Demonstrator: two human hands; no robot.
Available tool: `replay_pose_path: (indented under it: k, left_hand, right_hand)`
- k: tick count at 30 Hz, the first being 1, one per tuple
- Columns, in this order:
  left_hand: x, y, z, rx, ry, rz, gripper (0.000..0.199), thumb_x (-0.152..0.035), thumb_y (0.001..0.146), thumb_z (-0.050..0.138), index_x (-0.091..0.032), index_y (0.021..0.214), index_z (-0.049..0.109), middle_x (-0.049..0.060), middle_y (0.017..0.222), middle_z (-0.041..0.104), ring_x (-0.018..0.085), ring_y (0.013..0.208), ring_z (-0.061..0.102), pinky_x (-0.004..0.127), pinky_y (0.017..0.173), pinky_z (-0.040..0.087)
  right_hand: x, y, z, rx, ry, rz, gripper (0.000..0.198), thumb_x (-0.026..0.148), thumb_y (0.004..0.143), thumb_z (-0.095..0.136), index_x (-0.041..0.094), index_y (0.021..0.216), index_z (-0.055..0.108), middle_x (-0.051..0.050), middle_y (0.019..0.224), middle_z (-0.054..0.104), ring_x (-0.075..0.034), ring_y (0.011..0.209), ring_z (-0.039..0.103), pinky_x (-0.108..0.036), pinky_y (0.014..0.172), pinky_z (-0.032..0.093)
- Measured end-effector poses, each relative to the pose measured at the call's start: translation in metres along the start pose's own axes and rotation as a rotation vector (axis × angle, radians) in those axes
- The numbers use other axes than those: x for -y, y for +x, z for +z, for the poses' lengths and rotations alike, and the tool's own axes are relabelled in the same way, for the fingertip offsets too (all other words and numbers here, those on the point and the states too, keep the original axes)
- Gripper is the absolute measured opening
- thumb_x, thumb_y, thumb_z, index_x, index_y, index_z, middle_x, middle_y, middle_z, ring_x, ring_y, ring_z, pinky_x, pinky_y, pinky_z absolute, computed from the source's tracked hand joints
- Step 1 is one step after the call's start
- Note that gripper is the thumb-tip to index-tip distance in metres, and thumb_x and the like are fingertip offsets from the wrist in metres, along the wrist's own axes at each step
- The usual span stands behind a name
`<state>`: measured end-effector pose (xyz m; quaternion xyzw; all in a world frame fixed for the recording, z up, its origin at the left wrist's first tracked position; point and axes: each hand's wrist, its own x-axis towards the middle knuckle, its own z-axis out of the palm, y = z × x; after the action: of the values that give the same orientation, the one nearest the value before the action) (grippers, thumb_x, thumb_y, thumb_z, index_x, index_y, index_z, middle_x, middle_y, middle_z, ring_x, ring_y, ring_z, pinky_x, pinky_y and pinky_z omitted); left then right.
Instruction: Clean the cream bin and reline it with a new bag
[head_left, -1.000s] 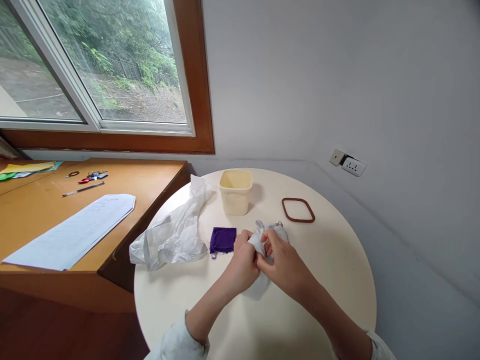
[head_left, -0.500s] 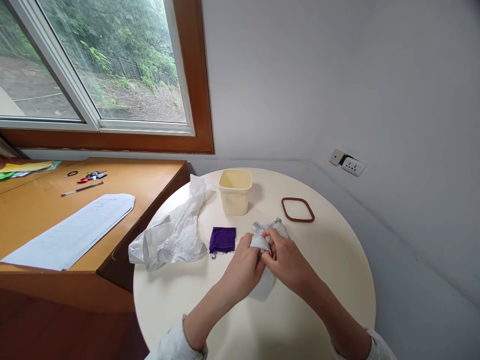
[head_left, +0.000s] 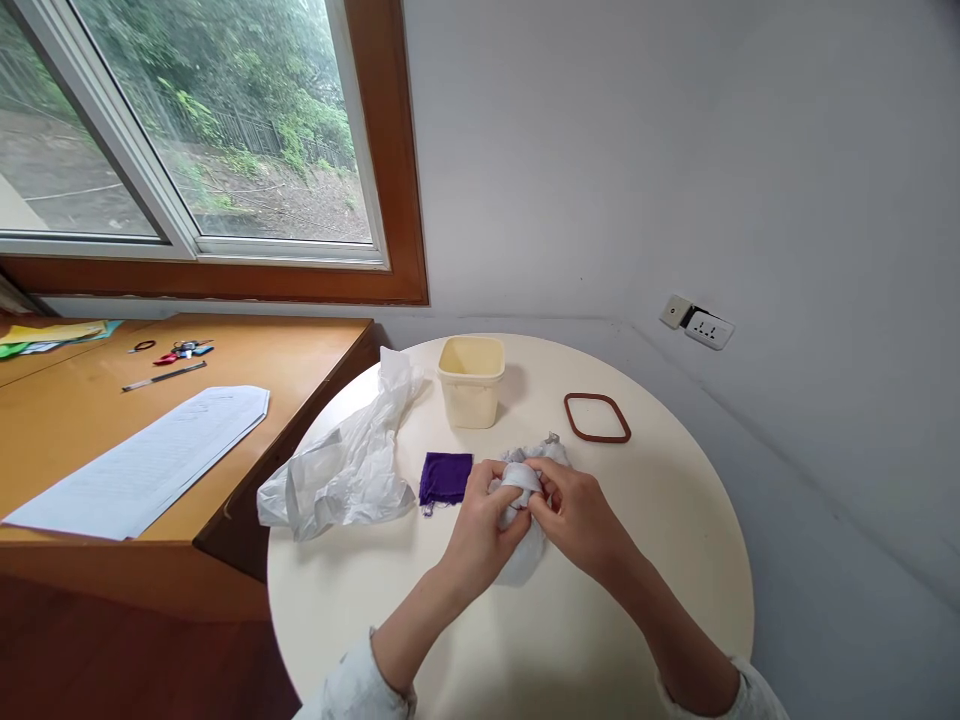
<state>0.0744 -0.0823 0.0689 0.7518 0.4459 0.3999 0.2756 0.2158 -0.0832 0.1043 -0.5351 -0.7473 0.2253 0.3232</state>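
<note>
Both hands work on a soft white-and-grey cloth bundle (head_left: 521, 478), sock-like in look, near the middle of the round table. My left hand (head_left: 484, 520) pinches its left side, with thumb and fingers closed on a folded white band. From the right, my right hand (head_left: 574, 510) grips the same band between thumb and fingertips. Part of the cloth lies beyond the fingers and part hangs below them; its inner folds are hidden. Just left of my left hand lies a folded purple cloth (head_left: 446, 478) with frayed edges.
A cream plastic tub (head_left: 471, 395) stands at the back of the round table (head_left: 675, 560). To its left lies a crumpled white plastic bag (head_left: 352, 465), to its right a brown rounded ring frame (head_left: 598, 418). The wooden desk (head_left: 315, 350) holds papers (head_left: 150, 465), a pen and keys.
My left fingers have lifted and spread a little around the white band, which now shows wider and rounder between the hands. The other objects have stayed put.
</note>
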Motion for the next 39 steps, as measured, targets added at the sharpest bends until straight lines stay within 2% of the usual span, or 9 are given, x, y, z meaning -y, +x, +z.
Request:
replay_pose_path:
  k: [6,14,18,22,26,30,33,36,39]
  left_hand:
    - [0.004,-0.002,0.001,-0.077,-0.017,0.022,0.011,-0.009,0.072,0.057,-0.019,0.071,0.059,0.006,0.106,0.039,0.021,0.105,0.041,0.033,0.089,0.042]
    - [0.007,-0.003,-0.006,-0.012,-0.075,0.108,0.008,-0.016,0.072,0.063,-0.018,0.069,0.056,0.008,0.111,0.035,0.022,0.110,0.038,0.034,0.095,0.038]
    - [0.000,0.003,-0.008,0.078,0.031,0.026,0.016,-0.031,0.076,0.061,-0.017,0.070,0.055,0.009,0.110,0.038,0.025,0.110,0.036,0.043,0.095,0.036]
    - [-0.005,0.007,-0.010,0.092,0.139,-0.068,0.036,-0.037,0.084,0.050,-0.015,0.055,0.050,0.008,0.108,0.041,0.026,0.106,0.037,0.047,0.091,0.036]
    - [-0.006,0.007,-0.017,0.164,0.109,0.004,0.032,-0.032,0.087,0.045,-0.017,0.061,0.058,0.009,0.111,0.040,0.025,0.109,0.037,0.045,0.093,0.037]
    - [-0.006,0.006,-0.027,0.261,0.076,0.142,0.028,-0.029,0.086,0.048,-0.018,0.064,0.060,0.010,0.116,0.038,0.026,0.117,0.032,0.039,0.095,0.038]
    - [-0.005,0.006,-0.031,0.335,0.050,0.190,0.028,-0.030,0.086,0.048,-0.018,0.063,0.060,0.010,0.120,0.038,0.026,0.120,0.031,0.035,0.092,0.040]
    - [-0.006,0.005,-0.031,0.342,0.077,0.184,0.029,-0.030,0.086,0.047,-0.018,0.063,0.060,0.011,0.121,0.040,0.028,0.120,0.032,0.037,0.091,0.041]
    - [-0.007,0.005,-0.027,0.280,0.164,0.170,0.027,-0.035,0.084,0.050,-0.018,0.065,0.061,0.011,0.122,0.039,0.030,0.120,0.030,0.043,0.094,0.038]
  right_hand:
    - [-0.006,0.001,-0.004,0.011,0.121,0.056,0.027,0.014,0.073,0.043,0.022,0.096,0.055,0.006,0.057,0.048,-0.009,0.049,0.044,-0.020,0.049,0.037]
    - [-0.013,0.005,-0.001,-0.086,0.070,0.010,0.037,0.012,0.073,0.042,0.021,0.105,0.059,0.001,0.071,0.057,-0.011,0.059,0.051,-0.023,0.058,0.043]
    - [-0.016,0.009,0.003,-0.129,0.024,0.019,0.025,0.011,0.071,0.042,0.018,0.084,0.062,-0.003,0.082,0.059,-0.012,0.067,0.052,-0.024,0.059,0.042]
    - [-0.014,0.009,0.002,-0.067,0.046,0.092,0.014,0.011,0.068,0.043,0.018,0.064,0.055,0.002,0.062,0.050,-0.009,0.053,0.042,-0.022,0.050,0.034]
    - [-0.013,0.007,-0.002,0.040,0.175,0.145,0.014,0.011,0.068,0.041,0.018,0.062,0.053,0.006,0.052,0.040,-0.008,0.047,0.035,-0.021,0.044,0.028]
    - [-0.013,0.006,-0.006,0.013,0.243,0.058,0.030,0.009,0.068,0.041,0.021,0.086,0.061,0.001,0.081,0.059,-0.012,0.070,0.052,-0.022,0.055,0.040]
    - [-0.013,0.006,-0.006,0.011,0.244,-0.008,0.039,0.006,0.067,0.039,0.023,0.091,0.063,-0.003,0.102,0.057,-0.015,0.090,0.053,-0.024,0.063,0.043]
    - [-0.015,0.006,-0.004,0.039,0.193,-0.008,0.031,0.005,0.069,0.037,0.020,0.077,0.062,-0.002,0.092,0.058,-0.013,0.079,0.053,-0.024,0.061,0.041]
    - [-0.017,0.006,-0.001,0.016,0.099,0.029,0.020,0.006,0.069,0.037,0.019,0.060,0.050,0.000,0.072,0.056,-0.012,0.064,0.048,-0.024,0.054,0.035]
